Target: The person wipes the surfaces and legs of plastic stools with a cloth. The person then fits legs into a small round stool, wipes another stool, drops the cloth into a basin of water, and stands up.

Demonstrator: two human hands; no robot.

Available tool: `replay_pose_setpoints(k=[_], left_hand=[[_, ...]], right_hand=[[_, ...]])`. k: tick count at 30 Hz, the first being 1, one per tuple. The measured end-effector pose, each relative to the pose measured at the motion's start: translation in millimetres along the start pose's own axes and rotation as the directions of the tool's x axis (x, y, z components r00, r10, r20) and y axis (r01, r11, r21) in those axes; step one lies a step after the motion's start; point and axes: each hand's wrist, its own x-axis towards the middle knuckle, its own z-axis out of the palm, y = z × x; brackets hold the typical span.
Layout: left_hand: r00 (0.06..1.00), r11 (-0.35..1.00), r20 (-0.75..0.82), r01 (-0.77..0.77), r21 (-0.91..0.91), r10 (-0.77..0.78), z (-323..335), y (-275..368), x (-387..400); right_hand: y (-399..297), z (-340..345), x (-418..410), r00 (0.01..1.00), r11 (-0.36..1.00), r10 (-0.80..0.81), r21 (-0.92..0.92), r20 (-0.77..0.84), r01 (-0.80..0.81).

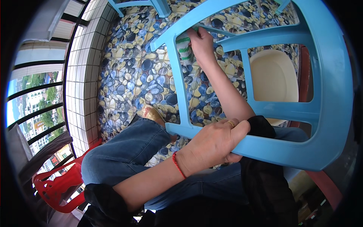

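A light-blue plastic stool (pixel 286 150) is tipped on its side in front of me, its seat end toward the right. My left hand (pixel 211 143), with a ring and a red cord bracelet, grips the stool's near leg. Through the frame reaches my right arm. My right hand (pixel 202 46) pinches a green-and-white striped cloth (pixel 185 52) against the inner side of the far leg, close to its crossbar. Part of the cloth is hidden behind the fingers.
Another blue stool (pixel 161 8) stands on the pebble-patterned floor (pixel 136 76) ahead. A cream plastic basin-like object (pixel 275 76) shows through the stool frame. At left are a white-tiled ledge (pixel 76 76), a barred window (pixel 37 88) and a red plastic chair (pixel 61 190).
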Motion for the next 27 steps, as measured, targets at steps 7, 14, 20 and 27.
replay_pose_setpoints(k=[7, 14, 20, 27], left_hand=[[1.000, 1.000, -0.015, 0.003, -0.001, -0.003, 0, 2, -1], [0.999, 1.000, -0.048, 0.008, 0.003, -0.008, 2, 1, -5], [0.999, 0.999, -0.006, 0.047, 0.018, -0.047, 5, 5, -7], [0.998, 0.998, 0.031, 0.061, -0.014, -0.061, 6, 10, -3]], right_hand=[[-15, -4, -6, 0.998, 1.000, 0.012, 0.008, 0.060, -0.012], [52, -75, 16, 0.884, 0.954, 0.280, 0.005, -0.375, -0.300], [60, -135, 48, 0.913, 0.732, 0.013, -0.618, -0.408, -0.287], [49, -133, 45, 0.947, 0.410, -0.030, -0.868, -0.319, -0.279]])
